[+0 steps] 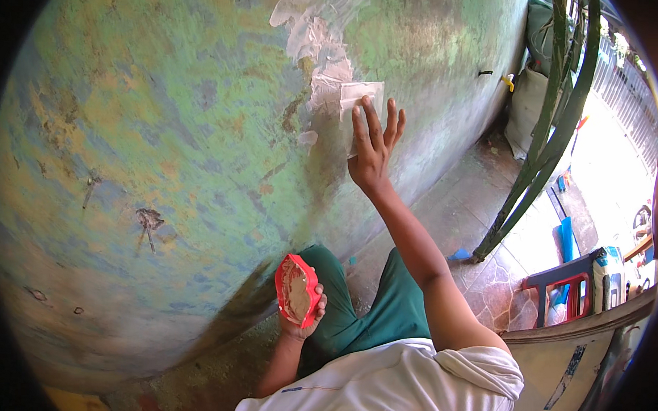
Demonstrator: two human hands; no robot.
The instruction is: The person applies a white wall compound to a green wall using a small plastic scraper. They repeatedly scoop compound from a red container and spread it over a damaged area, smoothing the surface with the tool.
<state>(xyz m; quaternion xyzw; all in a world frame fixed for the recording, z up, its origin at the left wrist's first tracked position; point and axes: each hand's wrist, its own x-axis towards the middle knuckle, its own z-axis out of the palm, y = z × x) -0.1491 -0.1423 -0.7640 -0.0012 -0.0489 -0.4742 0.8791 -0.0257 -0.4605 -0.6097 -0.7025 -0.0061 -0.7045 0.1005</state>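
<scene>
My left hand [312,317] grips a red tub [281,285] from below and beside; pale putty [297,295] lines its inside. Higher up, my right hand [374,145] reaches to the wall and holds a flat, pale putty spreader [353,92] against it. My fingers lie along the spreader's face, spread somewhat apart; the thumb is mostly hidden. Where the spreader touches, a smeared patch of whitish putty [327,53] runs up the wall to the upper edge of the view. The wall [223,122] is blotchy green, blue and ochre.
Two holes with nails [149,219] mark the wall at left. On the right stand slanting green poles [541,155], filled sacks [526,111] and a dark chair-like frame with red edges [558,282]. A curved wooden-edged piece [585,338] is close behind my right shoulder.
</scene>
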